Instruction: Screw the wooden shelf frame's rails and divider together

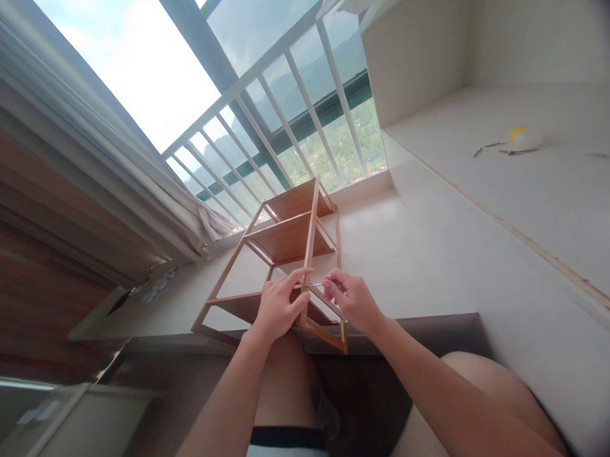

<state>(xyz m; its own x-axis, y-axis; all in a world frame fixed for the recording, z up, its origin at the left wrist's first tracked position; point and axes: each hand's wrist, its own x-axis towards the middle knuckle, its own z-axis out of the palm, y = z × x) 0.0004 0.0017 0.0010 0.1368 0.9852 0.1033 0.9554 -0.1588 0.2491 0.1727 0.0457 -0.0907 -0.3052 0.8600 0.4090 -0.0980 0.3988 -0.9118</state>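
Note:
A small wooden shelf rack (279, 237) with three boards stands in front of me on the pale ledge, near my knees. My left hand (278, 306) grips its front upright post, thumb and fingers on either side of it by the lowest board. My right hand (350, 298) is closed on a thin metal tool that looks like a hex key (315, 285). The tool's shaft runs level from my fingertips to the post, its tip meeting the wood between my left thumb and fingers. Most of the tool is hidden in my right hand.
Behind the rack are a window and white railing (300, 88). A curtain (103, 135) hangs at left. On the white surface at right lie thin metal pieces (518, 152) and a yellow-and-white item (526, 136). My bare knees flank the ledge's dark front edge.

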